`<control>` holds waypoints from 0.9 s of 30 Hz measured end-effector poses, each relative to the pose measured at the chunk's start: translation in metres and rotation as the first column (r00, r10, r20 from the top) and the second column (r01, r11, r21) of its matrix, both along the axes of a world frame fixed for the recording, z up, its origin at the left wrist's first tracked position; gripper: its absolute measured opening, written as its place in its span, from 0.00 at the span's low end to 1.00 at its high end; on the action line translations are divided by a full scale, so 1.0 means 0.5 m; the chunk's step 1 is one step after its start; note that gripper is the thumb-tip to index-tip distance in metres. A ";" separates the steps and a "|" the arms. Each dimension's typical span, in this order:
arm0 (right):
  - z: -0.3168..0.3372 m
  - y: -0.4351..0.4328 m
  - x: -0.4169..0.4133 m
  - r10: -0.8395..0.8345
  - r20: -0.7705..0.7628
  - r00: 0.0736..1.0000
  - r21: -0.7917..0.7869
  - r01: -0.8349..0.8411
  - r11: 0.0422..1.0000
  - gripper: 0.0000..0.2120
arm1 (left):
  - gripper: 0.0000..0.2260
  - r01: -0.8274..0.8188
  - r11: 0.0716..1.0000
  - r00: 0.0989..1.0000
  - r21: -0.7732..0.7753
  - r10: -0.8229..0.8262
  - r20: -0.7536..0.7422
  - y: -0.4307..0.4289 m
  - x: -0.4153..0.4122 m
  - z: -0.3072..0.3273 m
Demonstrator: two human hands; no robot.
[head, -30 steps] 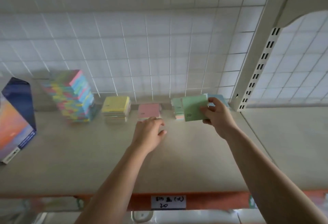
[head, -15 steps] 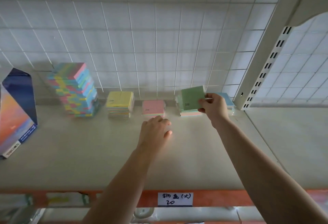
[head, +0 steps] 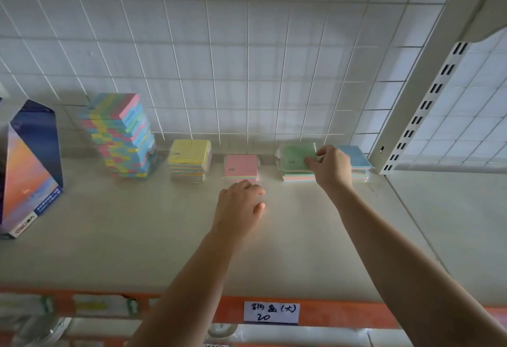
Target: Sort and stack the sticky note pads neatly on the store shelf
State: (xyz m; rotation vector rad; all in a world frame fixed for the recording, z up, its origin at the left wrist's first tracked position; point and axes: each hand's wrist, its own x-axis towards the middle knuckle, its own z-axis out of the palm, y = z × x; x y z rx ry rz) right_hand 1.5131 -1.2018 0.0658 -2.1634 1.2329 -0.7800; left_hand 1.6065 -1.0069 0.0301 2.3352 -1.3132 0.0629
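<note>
The right hand (head: 332, 166) pinches the right edge of the green pad (head: 293, 157), thumb and fingers curled on it. A second ago it held this pad tilted up in front of the pile; now the pad lies almost flat on top of the green pile (head: 297, 176) at the back of the shelf (head: 123, 237), close against the wire grid (head: 247, 72). The pad's near edge looks a little blurred, so I cannot tell whether it sits square on the pile.

The blue pad (head: 355, 154) lies just right of that pile, partly behind the right hand, where it was before.

The left hand (head: 241, 204) is low over the shelf with its fingers loosely curled, holding nothing. A second ago its fingertips were at the front edge of the pink pad (head: 241, 165); now the hand sits just in front of that pad, and I cannot tell whether it touches it.

The pink pad, the yellow pile (head: 189, 158) and the tall mixed stack (head: 123, 135) stand in a row to the left, unchanged. The box (head: 30, 165) stands at the far left. A handwritten label (head: 271, 312) is on the orange shelf front.
</note>
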 end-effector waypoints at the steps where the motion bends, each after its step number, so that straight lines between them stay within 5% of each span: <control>1: -0.001 0.001 0.001 0.006 -0.002 1.000 -0.047 -0.006 0.999 0.12 | 0.14 0.000 1.000 1.000 -0.003 0.000 0.000 -0.001 0.001 0.000; 5: -0.008 0.014 0.011 0.054 -0.076 0.996 -0.154 -0.065 0.986 0.07 | 0.13 -0.006 1.000 1.000 -0.004 0.006 0.007 -0.002 0.005 -0.001; 12: -0.025 0.027 -0.010 0.140 -0.170 0.975 -0.196 -0.173 0.965 0.17 | 0.13 -0.007 1.000 1.000 -0.016 0.007 0.009 -0.002 0.012 0.000; 27: -0.024 0.029 0.005 0.172 -0.175 0.969 -0.155 -0.200 0.968 0.15 | 0.12 -0.002 0.999 1.000 -0.034 0.002 0.003 -0.003 0.016 0.002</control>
